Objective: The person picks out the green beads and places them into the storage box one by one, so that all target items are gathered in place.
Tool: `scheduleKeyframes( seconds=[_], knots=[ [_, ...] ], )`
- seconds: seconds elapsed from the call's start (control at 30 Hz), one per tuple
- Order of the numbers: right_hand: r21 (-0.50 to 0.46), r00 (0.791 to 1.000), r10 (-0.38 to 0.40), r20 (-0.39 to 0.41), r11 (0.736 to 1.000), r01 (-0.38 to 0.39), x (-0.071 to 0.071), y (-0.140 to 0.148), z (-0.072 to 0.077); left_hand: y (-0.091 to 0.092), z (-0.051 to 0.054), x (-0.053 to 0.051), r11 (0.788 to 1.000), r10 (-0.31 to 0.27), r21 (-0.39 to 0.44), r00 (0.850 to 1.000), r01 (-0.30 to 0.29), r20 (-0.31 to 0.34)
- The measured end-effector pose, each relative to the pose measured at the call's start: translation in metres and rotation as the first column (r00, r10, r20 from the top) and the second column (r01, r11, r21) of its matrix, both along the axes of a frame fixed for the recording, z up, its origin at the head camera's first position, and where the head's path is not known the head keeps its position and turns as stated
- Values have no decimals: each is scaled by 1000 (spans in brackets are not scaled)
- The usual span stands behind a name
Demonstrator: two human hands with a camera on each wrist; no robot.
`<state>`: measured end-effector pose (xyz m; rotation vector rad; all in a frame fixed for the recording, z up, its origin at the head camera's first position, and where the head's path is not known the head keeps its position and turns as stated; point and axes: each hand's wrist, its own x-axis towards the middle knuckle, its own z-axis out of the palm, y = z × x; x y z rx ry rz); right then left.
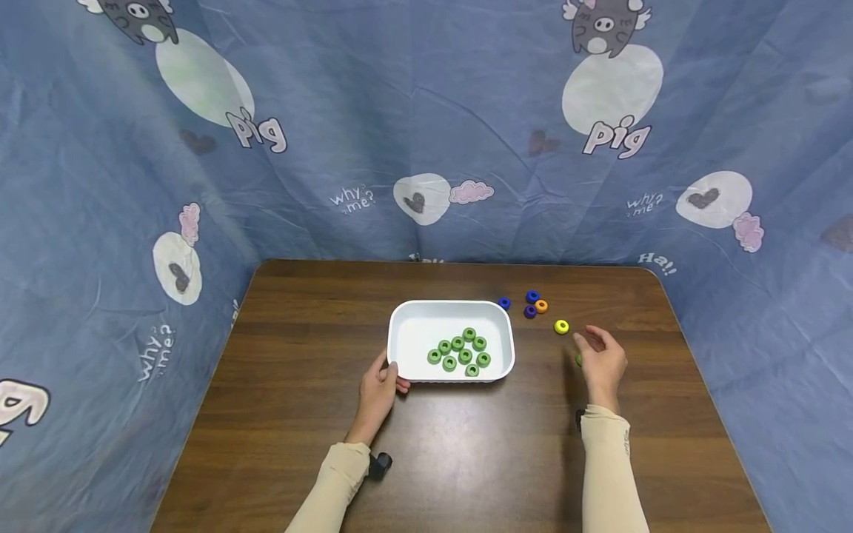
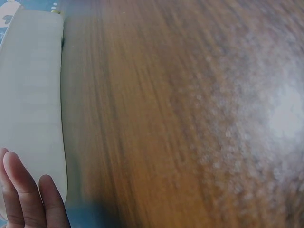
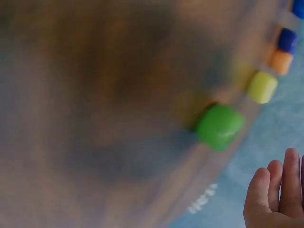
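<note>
A white rectangular tray (image 1: 416,323) holds several green rings (image 1: 465,356), grouped toward its right and front. My left hand (image 1: 377,391) grips its front left corner, thumb at the rim and other fingers outside the wall. In the left wrist view, those fingers (image 2: 31,197) lie against the tray's side (image 2: 35,90). To the right, my right hand (image 1: 604,366) hovers beside a lone green ring (image 1: 578,360), partly hidden by the hand. The right wrist view shows this green ring (image 3: 220,127) on the table, apart from the fingers (image 3: 290,183), with nothing held.
A yellow ring (image 1: 562,326) lies just behind the lone green one. Farther back are an orange ring (image 1: 541,306) and several blue rings (image 1: 532,296), one close to the tray's right back corner. A blue patterned cloth (image 1: 413,133) hangs behind the brown wooden table (image 1: 313,318).
</note>
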<state>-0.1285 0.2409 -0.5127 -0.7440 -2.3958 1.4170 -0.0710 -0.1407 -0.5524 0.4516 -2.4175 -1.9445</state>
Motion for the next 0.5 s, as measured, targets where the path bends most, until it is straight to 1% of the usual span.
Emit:
scheduleKeyframes(
  seconds=[0.13, 0.23, 0.37, 0.5],
  knots=[
    [-14, 998, -5, 70, 1000, 6, 8, 10, -8, -1, 0, -1, 1000, -2, 6, 1000, 2, -1],
    [-28, 994, 15, 107, 1000, -12, 12, 14, -12, -2, -1, -1, 1000, -7, 14, 1000, 7, -11],
    [-37, 990, 37, 138, 999, -33, 16, 17, -16, -1, -1, -1, 1000, -6, 20, 1000, 7, -15],
    [-7, 987, 45, 152, 999, -44, 17, 18, -22, -1, -1, -1, 1000, -2, 9, 1000, 2, -2]
  ],
)
